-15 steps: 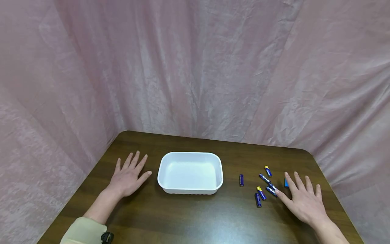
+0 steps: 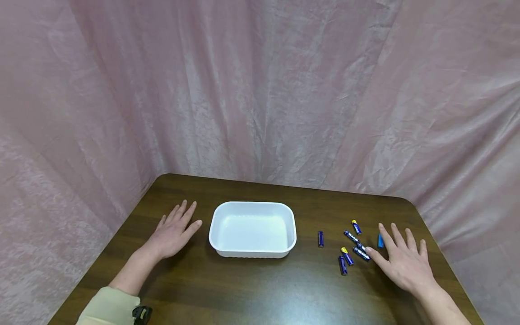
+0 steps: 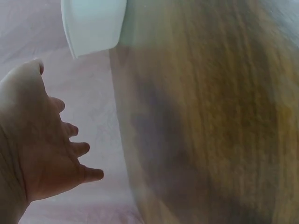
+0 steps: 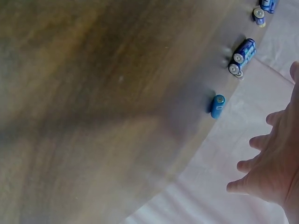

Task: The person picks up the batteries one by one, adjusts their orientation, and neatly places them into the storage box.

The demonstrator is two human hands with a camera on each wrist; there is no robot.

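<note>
The right hand [image 2: 406, 266] hovers low over the dark wooden counter [image 2: 252, 289] with its fingers [image 2: 383, 234] straight and spread, holding nothing — the thumb tip lies just beside the loose cluster of small blue batteries [image 2: 351, 246]. One battery [image 2: 320, 239] lies apart from the rest, toward the white tray [image 2: 252, 229], and a lighter blue one [image 2: 380, 241] sits half hidden beyond the index finger. The left hand [image 2: 174, 232] is likewise open and empty, fingers loosely spread just left of the tray and not touching it. To pick well here, I would judge it best to take one battery at a time, pinching it across its middle between thumb and forefinger; the crossed pair near the thumb may roll if nudged, so the outer ones are the easier start — and the left hand could steady the light tray. The batteries show gold ends and pale markings on their wrappers, but no brand or writing can be read in any view.
</note>
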